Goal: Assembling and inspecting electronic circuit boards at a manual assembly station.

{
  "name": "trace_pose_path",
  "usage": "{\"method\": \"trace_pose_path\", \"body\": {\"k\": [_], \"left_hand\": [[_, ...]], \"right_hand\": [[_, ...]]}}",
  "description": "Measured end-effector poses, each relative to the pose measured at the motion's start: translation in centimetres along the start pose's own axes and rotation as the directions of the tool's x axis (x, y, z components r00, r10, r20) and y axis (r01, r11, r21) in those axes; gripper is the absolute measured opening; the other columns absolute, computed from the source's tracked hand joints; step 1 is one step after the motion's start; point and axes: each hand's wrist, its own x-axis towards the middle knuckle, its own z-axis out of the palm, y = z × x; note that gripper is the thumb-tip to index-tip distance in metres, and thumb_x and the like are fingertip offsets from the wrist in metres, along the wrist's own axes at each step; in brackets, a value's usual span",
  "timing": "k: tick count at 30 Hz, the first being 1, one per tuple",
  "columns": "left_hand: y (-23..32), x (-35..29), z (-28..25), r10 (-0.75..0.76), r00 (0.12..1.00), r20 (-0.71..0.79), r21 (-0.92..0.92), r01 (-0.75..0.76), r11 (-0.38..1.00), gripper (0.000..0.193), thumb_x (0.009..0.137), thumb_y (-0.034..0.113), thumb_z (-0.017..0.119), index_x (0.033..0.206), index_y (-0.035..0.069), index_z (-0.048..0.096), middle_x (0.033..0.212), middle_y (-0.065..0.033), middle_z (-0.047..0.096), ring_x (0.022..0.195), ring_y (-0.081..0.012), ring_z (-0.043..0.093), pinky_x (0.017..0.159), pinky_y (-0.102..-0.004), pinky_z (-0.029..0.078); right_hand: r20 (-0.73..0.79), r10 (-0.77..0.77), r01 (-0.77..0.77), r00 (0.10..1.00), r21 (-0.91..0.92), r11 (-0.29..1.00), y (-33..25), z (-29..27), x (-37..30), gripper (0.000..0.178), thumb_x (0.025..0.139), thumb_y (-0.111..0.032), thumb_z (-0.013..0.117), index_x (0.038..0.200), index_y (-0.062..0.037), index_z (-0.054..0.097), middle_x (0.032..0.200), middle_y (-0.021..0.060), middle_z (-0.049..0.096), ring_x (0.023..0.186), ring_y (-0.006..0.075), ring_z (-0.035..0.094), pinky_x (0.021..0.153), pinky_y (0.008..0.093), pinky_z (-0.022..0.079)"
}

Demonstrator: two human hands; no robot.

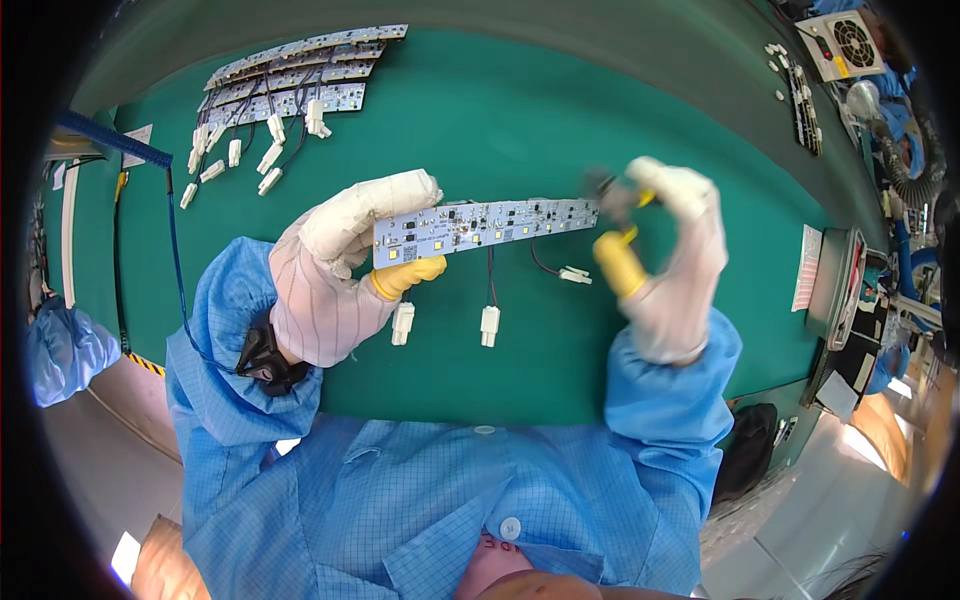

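My left hand [335, 260], in a pale striped glove with a yellow thumb cover, grips the left end of a white LED circuit board [487, 228]. The board is held up lengthwise, components facing me. Thin dark wires with white plugs hang below it, including one plug [489, 326] near its middle and another [403, 324] under my left thumb. At the board's right end, my right hand [675, 250], gloved alike, is closed around a small pair of pliers or cutters [612, 196]. Motion blurs the tool's dark head; bits of yellow handle show.
Several similar LED boards [290, 78] lie stacked at the back left of the green mat [480, 385], their white plugs trailing forward. A coiled blue cord [118, 140] runs to a black band on my left wrist. At the right stand a metal tray [838, 285] and a fan unit [845, 45].
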Motion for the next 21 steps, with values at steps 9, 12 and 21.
{"method": "trace_pose_path", "body": {"k": [9, 12, 21], "left_hand": [[-2.0, 0.0, 0.6, -0.074, 0.972, -0.222, -0.13, 0.045, 0.99, 0.049, 0.074, -0.018, 0.06, 0.121, -0.005, 0.05, 0.118, -0.0137, 0.056, 0.107, -0.0202, 0.057, 0.092, -0.0314, 0.048], [-1.4, 0.2, 0.1, -0.235, 0.929, -0.286, -0.257, 0.162, 0.953, 0.043, 0.084, -0.003, 0.062, 0.124, -0.004, 0.045, 0.115, -0.0115, 0.052, 0.102, -0.0204, 0.059, 0.088, -0.0357, 0.053], [-0.5, 3.5, 2.1, -0.589, 0.808, -0.024, -0.31, 0.554, 0.773, 0.039, 0.086, -0.006, 0.055, 0.123, 0.0, 0.044, 0.102, -0.0087, 0.06, 0.091, -0.0135, 0.061, 0.063, -0.0222, 0.049]], "right_hand": [[0.085, 0.202, -0.111, 0.976, -0.601, 0.791, 7.0, -5.9, -2.2, 0.063, 0.064, -0.022, 0.081, 0.121, -0.014, 0.056, 0.119, 0.0121, 0.054, 0.114, 0.0341, 0.049, 0.093, 0.0422, 0.043], [-0.002, 0.29, -0.259, 0.957, -0.455, 0.852, 9.9, -10.3, -2.1, 0.066, 0.07, -0.013, 0.078, 0.129, -0.0114, 0.049, 0.125, 0.0149, 0.053, 0.12, 0.0344, 0.047, 0.1, 0.0395, 0.04], [-0.769, 0.447, -0.861, 0.457, -0.508, 0.008, 28.0, -35.2, -15.7, 0.03, 0.084, -0.022, 0.058, 0.113, -0.0151, 0.062, 0.099, 0.0194, 0.066, 0.094, 0.0346, 0.064, 0.08, 0.0438, 0.05]]}}
